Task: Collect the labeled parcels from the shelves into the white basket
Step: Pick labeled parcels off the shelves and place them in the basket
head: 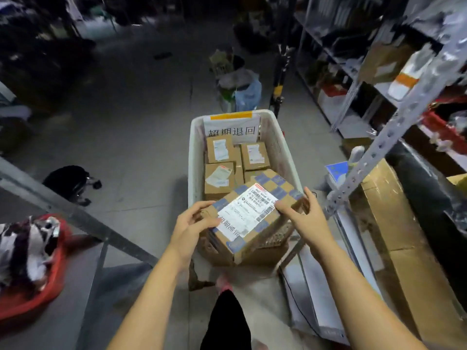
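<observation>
The left hand (194,221) curled its fingers round the near-left corner of the parcel (249,210). The right hand (305,218) pinched the right edge, thumb on top, probably to steady it for lowering. The parcel was over the near end of the white basket (195,152), label upward, long axis skewed from near-left to far-right. Farther in, smaller boxes (219,178) lay flat below a paper sign (232,130).
</observation>
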